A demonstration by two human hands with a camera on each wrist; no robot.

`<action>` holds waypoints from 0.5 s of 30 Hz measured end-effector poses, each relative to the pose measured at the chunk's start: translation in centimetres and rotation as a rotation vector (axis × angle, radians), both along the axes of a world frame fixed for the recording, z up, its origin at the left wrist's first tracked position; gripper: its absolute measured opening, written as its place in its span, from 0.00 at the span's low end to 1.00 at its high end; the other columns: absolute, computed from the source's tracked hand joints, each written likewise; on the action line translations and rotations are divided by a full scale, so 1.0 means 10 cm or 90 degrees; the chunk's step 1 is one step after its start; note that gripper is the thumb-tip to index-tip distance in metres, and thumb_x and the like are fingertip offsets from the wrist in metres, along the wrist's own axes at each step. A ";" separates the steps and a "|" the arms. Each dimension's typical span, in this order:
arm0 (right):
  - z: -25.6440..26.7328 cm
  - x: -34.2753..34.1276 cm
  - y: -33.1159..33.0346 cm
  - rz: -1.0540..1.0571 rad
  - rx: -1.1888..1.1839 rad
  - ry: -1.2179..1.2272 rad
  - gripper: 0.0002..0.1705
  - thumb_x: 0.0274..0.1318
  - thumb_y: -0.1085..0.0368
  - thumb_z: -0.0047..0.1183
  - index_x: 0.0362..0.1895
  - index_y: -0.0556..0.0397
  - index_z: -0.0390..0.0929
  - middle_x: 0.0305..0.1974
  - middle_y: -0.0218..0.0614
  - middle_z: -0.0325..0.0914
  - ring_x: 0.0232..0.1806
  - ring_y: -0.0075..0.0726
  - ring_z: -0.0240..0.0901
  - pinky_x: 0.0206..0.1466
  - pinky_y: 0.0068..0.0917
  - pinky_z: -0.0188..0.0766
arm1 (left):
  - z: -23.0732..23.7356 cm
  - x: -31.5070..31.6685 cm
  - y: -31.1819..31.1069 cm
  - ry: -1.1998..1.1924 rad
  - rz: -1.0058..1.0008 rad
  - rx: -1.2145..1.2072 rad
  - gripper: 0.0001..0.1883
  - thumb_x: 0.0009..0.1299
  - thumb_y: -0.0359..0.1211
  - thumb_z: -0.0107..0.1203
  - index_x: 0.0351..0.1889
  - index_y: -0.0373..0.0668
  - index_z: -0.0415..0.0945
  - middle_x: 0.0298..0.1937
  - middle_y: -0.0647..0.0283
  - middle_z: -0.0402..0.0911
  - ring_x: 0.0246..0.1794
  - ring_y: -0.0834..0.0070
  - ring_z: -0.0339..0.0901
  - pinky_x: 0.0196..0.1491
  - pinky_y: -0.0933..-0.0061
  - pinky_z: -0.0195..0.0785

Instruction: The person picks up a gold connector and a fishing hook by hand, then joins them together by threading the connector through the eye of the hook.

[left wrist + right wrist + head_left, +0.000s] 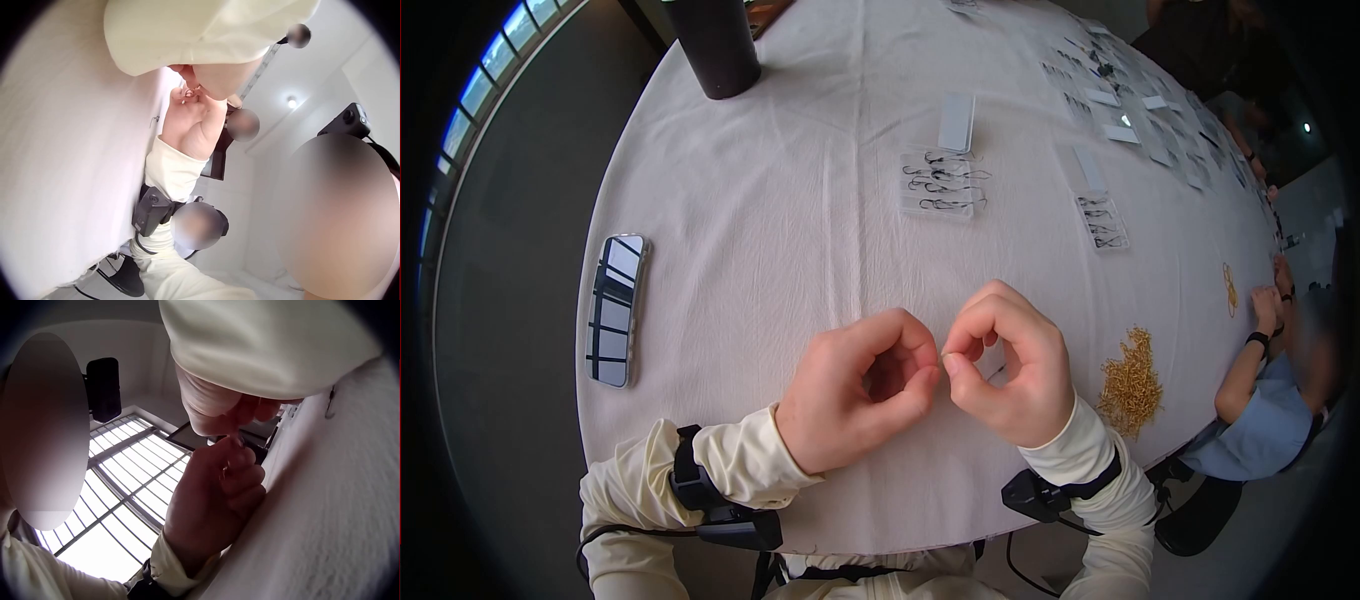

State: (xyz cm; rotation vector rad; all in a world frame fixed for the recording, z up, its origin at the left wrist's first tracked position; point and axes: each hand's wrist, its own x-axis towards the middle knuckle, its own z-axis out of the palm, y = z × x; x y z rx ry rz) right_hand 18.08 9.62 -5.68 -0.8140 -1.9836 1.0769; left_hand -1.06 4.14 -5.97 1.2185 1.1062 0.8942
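Thumb and forefinger curl into a ring on both the left hand (855,390) and the right hand (1015,370), and the fingertips of the two hands meet above the cloth. Between them is a tiny item, mostly hidden; a small shiny bit (224,470) shows by the left hand's curled fingers in the right wrist view. The left wrist view shows the right hand (194,125) pinching at a thin glint (189,93). A dark hook (330,405) lies on the cloth beside the hands. Right of the right hand is a pile of small gold-coloured pieces (1133,385).
A phone (616,310) lies at the left edge of the white tablecloth (730,230), a dark cup (715,50) farther back. Clear boxes of hooks (938,185) (1102,222) stand beyond the hands. Many small packets (1165,135) cover the far right, where other people sit.
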 end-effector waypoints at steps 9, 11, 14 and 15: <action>0.02 -0.02 -0.02 -0.053 0.391 -0.126 0.13 0.36 0.73 0.62 0.29 0.47 0.74 0.30 0.27 0.70 0.29 0.34 0.69 0.37 0.31 0.59 | 0.01 0.00 0.02 0.032 -0.017 0.041 0.05 0.67 0.27 0.60 0.35 0.37 0.75 0.28 0.71 0.77 0.28 0.88 0.69 0.30 0.82 0.64; 0.02 -0.02 -0.01 -0.051 0.407 -0.131 0.14 0.35 0.73 0.62 0.30 0.46 0.74 0.31 0.27 0.70 0.29 0.33 0.68 0.37 0.31 0.58 | 0.02 -0.03 0.03 0.026 -0.037 0.000 0.05 0.68 0.26 0.60 0.36 0.37 0.75 0.32 0.71 0.78 0.33 0.89 0.70 0.34 0.83 0.64; 0.04 -0.02 -0.01 -0.053 0.406 -0.137 0.14 0.35 0.73 0.62 0.30 0.46 0.74 0.31 0.27 0.71 0.29 0.34 0.68 0.37 0.32 0.58 | 0.02 -0.04 0.04 0.022 -0.055 -0.005 0.04 0.70 0.26 0.59 0.37 0.37 0.75 0.32 0.70 0.79 0.33 0.88 0.71 0.36 0.83 0.66; 0.04 -0.01 -0.01 -0.056 0.365 -0.126 0.13 0.37 0.74 0.61 0.31 0.48 0.75 0.31 0.28 0.71 0.29 0.33 0.68 0.36 0.30 0.59 | 0.00 -0.03 0.04 -0.057 -0.042 -0.036 0.04 0.71 0.26 0.59 0.37 0.37 0.75 0.33 0.70 0.79 0.33 0.87 0.72 0.37 0.82 0.66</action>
